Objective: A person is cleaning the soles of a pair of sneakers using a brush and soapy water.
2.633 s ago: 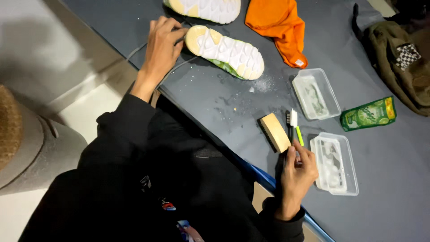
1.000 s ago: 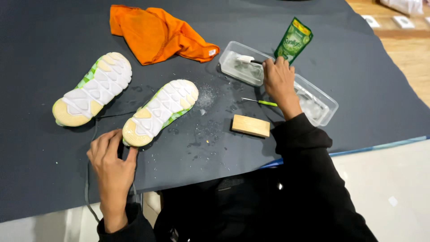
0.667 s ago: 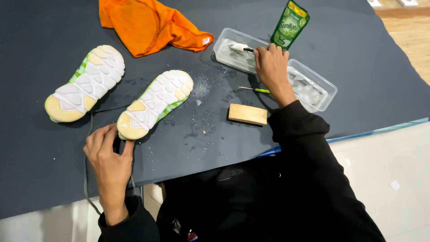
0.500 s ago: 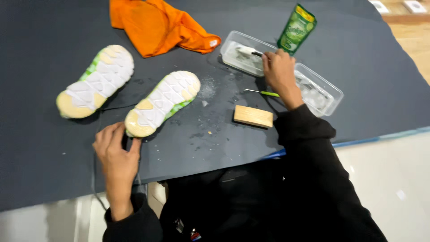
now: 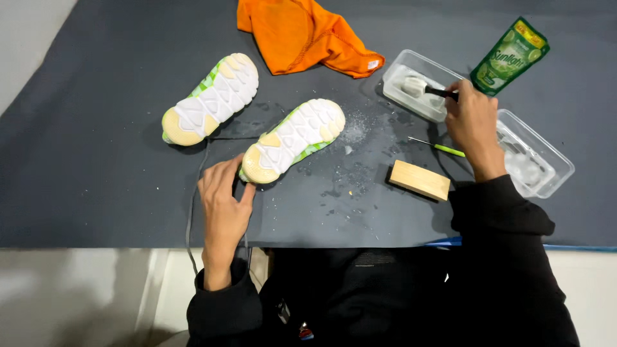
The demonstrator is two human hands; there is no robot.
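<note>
So the right hand [image 5: 474, 125] is gripping a small dark-handled brush [image 5: 429, 89], fingers closed round the handle, and it's poking the bristle end into the nearer-left clear plastic tub [image 5: 411, 90], right beside a green pouch [image 5: 509, 58] and a second tub [image 5: 536, 157]. The left hand [image 5: 223, 199] is lying loosely open on the dark table [image 5: 83, 160], fingertips touching the heel of the nearer sole-up shoe [image 5: 292, 138], not gripping anything. The other shoe [image 5: 212, 99] is sitting further left, with an orange cloth [image 5: 302, 32] up top and a wooden block [image 5: 420, 180] near the right sleeve.
</note>
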